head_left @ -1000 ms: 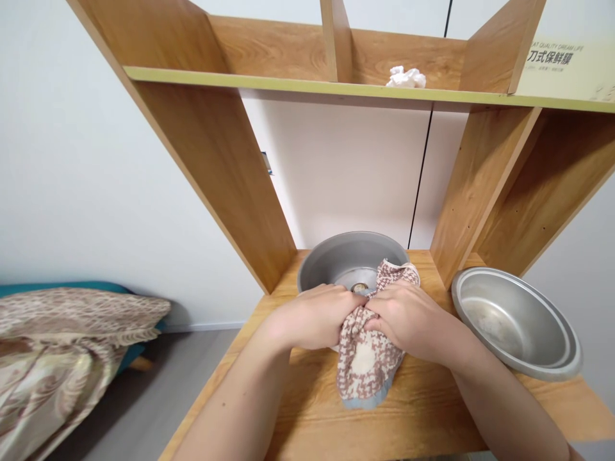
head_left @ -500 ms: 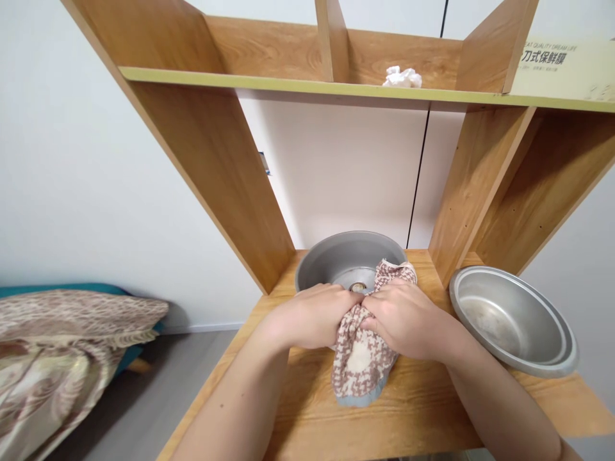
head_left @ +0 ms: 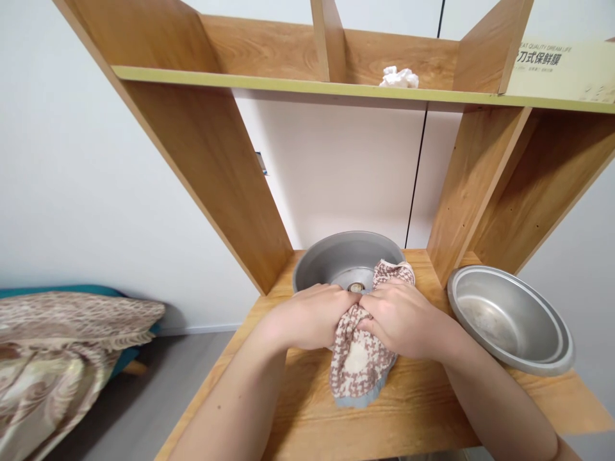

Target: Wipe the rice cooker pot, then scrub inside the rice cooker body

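Note:
A brown-and-white houndstooth cloth (head_left: 358,368) with a blue edge hangs down onto the wooden shelf top (head_left: 423,410). My left hand (head_left: 307,317) and my right hand (head_left: 403,317) are both closed on its bunched upper part, knuckles nearly touching. Just behind my hands stands a grey metal pan (head_left: 346,259) with a small round fitting at its centre. The upper corner of the cloth lies over the pan's front rim.
A shallow steel basin (head_left: 514,320) leans at the right on the shelf. A crumpled white tissue (head_left: 398,78) lies on the upper shelf, a printed box (head_left: 562,67) at its right. Wooden dividers flank the bay. A patterned bedcover (head_left: 62,346) lies at lower left.
The cloth's hanging end has drawn up slightly and my hands have edged a little left with the view; their grip is unchanged.

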Available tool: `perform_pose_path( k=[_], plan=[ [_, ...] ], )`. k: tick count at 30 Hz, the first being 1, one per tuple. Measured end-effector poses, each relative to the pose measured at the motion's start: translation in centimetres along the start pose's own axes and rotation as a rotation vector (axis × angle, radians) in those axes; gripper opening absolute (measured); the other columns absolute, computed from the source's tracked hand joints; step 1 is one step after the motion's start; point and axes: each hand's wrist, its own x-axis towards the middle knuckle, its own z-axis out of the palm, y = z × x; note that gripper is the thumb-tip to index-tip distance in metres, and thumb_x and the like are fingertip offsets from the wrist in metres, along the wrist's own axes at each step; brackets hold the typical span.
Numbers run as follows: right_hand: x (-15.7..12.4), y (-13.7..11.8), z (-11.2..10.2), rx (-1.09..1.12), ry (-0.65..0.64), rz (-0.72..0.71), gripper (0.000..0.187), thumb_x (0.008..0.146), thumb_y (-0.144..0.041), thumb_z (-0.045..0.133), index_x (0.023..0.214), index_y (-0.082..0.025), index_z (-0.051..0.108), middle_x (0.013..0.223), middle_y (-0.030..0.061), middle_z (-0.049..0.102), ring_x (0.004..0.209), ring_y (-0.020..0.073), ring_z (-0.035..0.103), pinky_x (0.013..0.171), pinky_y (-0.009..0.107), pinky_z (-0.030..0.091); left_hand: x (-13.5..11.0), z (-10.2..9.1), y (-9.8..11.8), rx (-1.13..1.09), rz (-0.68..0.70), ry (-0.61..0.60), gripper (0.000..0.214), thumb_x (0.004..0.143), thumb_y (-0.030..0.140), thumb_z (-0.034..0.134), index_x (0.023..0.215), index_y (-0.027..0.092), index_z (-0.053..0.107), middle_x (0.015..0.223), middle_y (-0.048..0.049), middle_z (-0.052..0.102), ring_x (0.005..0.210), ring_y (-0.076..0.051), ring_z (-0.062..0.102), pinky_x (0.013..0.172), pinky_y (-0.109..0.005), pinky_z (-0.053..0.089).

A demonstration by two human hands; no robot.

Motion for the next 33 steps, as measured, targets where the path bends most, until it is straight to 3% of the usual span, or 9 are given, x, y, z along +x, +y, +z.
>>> perform_pose_path(
  k=[16, 26, 33],
  plan=[
    [0.1, -0.2, -0.7, 0.094, -0.001, 0.071, 0.029, 0.094, -0.036, 0.06, 0.076, -0.017, 0.07, 0.081, 0.0043, 0.07, 0.08, 0.0182, 0.059, 0.077, 0.033, 0.036, 0.0, 0.0, 0.0, 0.01, 0.03, 0.001, 0.012, 0.083, 0.035, 0.056, 0.087, 0.025, 0.061, 0.076, -0.001, 0.071, 0.071, -0.02, 0.068, 0.056, -0.029, 0.038],
    [-0.1, 0.7, 0.0, 0.028, -0.003, -0.042, 0.023, 0.098, -0.03, 0.056, 0.084, -0.015, 0.065, 0.084, 0.0054, 0.072, 0.077, 0.0185, 0.062, 0.073, 0.033, 0.036, 0.0, 0.1, -0.4, -0.005, 0.048, 0.003, 0.006, 0.08, 0.025, 0.056, 0.085, 0.026, 0.06, 0.076, -0.0001, 0.07, 0.069, -0.02, 0.067, 0.055, -0.029, 0.038],
    [-0.4, 1.3, -0.9, 0.094, -0.018, -0.085, 0.02, 0.097, -0.021, 0.054, 0.079, -0.018, 0.063, 0.079, 0.0011, 0.068, 0.076, 0.0169, 0.059, 0.075, 0.032, 0.037, 0.1, 0.1, -0.5, -0.003, 0.053, -0.012, 0.02, 0.073, 0.023, 0.062, 0.093, 0.025, 0.062, 0.083, -0.0013, 0.073, 0.076, -0.022, 0.069, 0.056, -0.028, 0.039]
  ],
)
